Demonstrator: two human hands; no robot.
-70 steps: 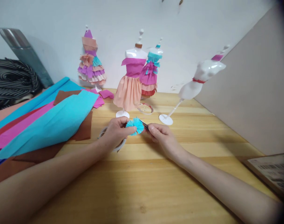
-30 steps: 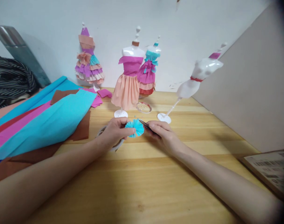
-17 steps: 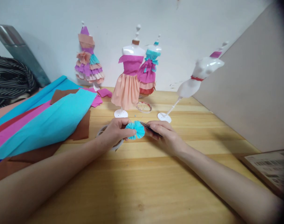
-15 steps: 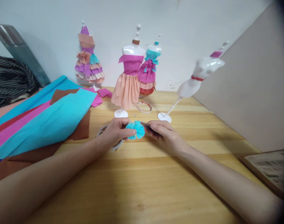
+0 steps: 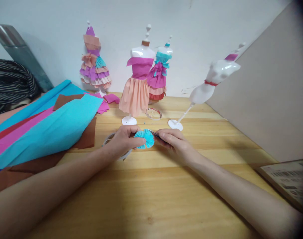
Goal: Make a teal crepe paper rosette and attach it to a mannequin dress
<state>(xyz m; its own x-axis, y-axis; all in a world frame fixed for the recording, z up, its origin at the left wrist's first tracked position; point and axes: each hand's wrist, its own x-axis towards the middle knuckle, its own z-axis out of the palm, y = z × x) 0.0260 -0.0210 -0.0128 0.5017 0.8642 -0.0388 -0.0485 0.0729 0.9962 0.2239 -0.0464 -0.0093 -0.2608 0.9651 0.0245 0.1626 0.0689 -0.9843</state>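
Between the thumb and fingers of my left hand (image 5: 125, 141) is a round, pleated rosette of turquoise crepe paper (image 5: 148, 138). My right hand (image 5: 175, 141) is closed around a pair of dark scissors (image 5: 155, 134), whose thin blades reach the rosette's upper right edge. Most of the scissors' handle is covered by my fingers. A roll of tape (image 5: 126, 155) lies under my left hand and is partly hidden by it. Just beyond my hands stands a small white mannequin with a magenta top and peach skirt (image 5: 135, 94).
Crepe paper sheets (image 5: 49, 132) cover the table's left side. Two more dressed mannequins, one with a ruffled skirt (image 5: 95, 73), stand by the wall. A bare white mannequin (image 5: 203, 89) leans to the right. A clear ring (image 5: 153, 114) lies mid-table; a cardboard box (image 5: 288, 179) sits at right.
The scissors' blades have tilted slightly along the rosette's upper edge, and the right hand has shifted a little. Both holds are unchanged.
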